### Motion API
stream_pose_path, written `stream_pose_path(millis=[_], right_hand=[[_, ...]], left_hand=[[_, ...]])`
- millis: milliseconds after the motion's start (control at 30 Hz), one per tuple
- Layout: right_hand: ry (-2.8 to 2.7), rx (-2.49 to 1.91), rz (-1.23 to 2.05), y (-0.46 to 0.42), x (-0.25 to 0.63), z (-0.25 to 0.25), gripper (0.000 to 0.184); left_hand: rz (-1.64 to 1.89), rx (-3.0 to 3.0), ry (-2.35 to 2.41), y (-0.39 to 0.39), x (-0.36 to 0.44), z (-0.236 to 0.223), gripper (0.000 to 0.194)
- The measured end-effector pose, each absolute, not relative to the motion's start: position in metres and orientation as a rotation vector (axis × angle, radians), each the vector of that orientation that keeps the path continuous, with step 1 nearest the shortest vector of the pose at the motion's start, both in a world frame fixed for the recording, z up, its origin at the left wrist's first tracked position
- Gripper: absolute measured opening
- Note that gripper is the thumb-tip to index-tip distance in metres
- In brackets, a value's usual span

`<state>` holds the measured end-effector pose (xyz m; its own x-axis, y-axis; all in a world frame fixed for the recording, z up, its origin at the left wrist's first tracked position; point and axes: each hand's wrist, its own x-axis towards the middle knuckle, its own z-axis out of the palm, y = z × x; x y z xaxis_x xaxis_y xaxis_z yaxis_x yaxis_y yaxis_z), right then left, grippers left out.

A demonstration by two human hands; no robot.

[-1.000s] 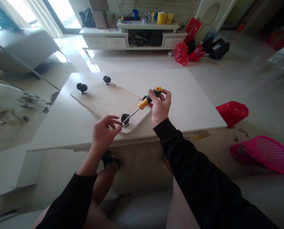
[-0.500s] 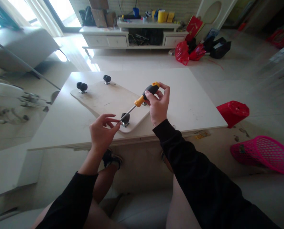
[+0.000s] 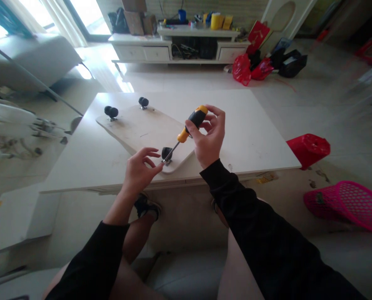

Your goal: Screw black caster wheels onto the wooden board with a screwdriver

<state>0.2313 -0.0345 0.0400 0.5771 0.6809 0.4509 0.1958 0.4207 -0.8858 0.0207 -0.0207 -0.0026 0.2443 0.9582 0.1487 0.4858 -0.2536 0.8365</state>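
My right hand (image 3: pixel 210 135) is wrapped round the yellow-and-black handle of a screwdriver (image 3: pixel 196 118), which slants down to the left. Its tip meets the metal plate of the near black caster (image 3: pixel 166 153). My left hand (image 3: pixel 142 168) is beside that caster, thumb and forefinger apart, the thumb tip close to the screwdriver's tip. A pale wooden board (image 3: pixel 132 125) lies under the casters. Two more casters, a left one (image 3: pixel 111 111) and a far one (image 3: pixel 144 102), stand up from its far end. Another caster is mostly hidden behind my right hand and the screwdriver.
The board rests on a white table (image 3: pixel 245 125). A red bin (image 3: pixel 307 150) and a pink mesh basket (image 3: pixel 358 206) are on the floor at right. A low white cabinet (image 3: pixel 132 52) with boxes and tools stands beyond, with red bags (image 3: pixel 242 68) next to it.
The screwdriver tip has moved from my left fingertips down onto the caster's plate. My left thumb and forefinger have spread apart. The view has shifted slightly.
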Motion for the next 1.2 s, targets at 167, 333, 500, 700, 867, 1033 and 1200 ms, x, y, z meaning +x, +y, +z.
stream_pose_path(millis=[167,333,500,700,867,1033,1200], right_hand=[[-0.99,-1.126,0.407,-0.043,0.224,0.046,0.054],[-1.044,-1.105,0.423,-0.045,0.22,0.046,0.053],[-1.072,-1.105,0.419,-0.043,0.219,0.043,0.052],[-1.07,-1.1,0.396,-0.039,0.216,0.037,0.052],[-1.084,-1.101,0.387,-0.037,0.215,0.035,0.053],[-1.079,-1.107,0.394,-0.037,0.215,0.034,0.052],[-1.09,-1.117,0.388,-0.037,0.214,0.034,0.052]], left_hand=[[0.917,1.851,1.395,-0.018,0.016,-0.003,0.03],[0.927,1.859,1.434,-0.016,0.017,-0.004,0.026],[0.95,1.836,1.443,-0.017,0.017,-0.001,0.025],[0.963,1.802,1.461,-0.018,0.018,0.0,0.025],[0.973,1.798,1.458,-0.017,0.018,0.0,0.025],[0.973,1.797,1.457,-0.018,0.018,0.001,0.024],[0.968,1.795,1.462,-0.018,0.019,0.002,0.024]])
